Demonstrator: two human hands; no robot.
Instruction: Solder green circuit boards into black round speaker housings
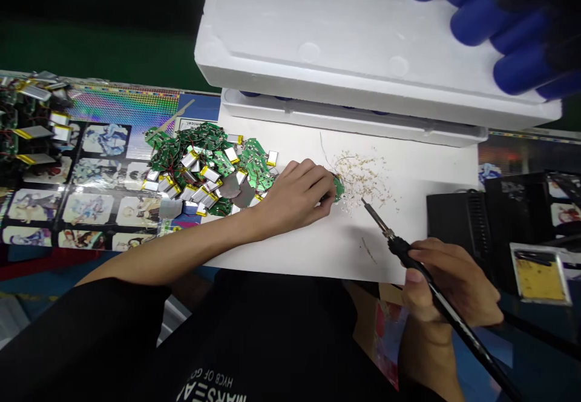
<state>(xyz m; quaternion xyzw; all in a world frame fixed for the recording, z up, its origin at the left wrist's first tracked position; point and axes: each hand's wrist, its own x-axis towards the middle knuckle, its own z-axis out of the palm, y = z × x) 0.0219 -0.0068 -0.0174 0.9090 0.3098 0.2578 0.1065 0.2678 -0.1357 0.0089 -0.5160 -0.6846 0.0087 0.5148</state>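
Observation:
My left hand (pixel 302 196) rests low over the white board (pixel 290 250), its fingers closed on a green circuit board (pixel 338 189). Only the right edge of that board shows past the fingertips. My right hand (pixel 449 281) grips a soldering iron (pixel 399 247) by its black handle. The iron's tip points up and left, near scattered tan bits (pixel 367 175) right of the circuit board. Left of my left hand lies a heap of green circuit boards (pixel 254 160) with silver battery cells (pixel 211 174) wired to them.
White foam trays (pixel 354 75) stand stacked behind, with blue cylinders (pixel 476 17) on top. More boards with cells (pixel 36 129) lie at far left. A black box (pixel 454 223) and a framed yellow sponge (pixel 540 278) sit at right. A thin wire (pixel 368 250) lies near the front.

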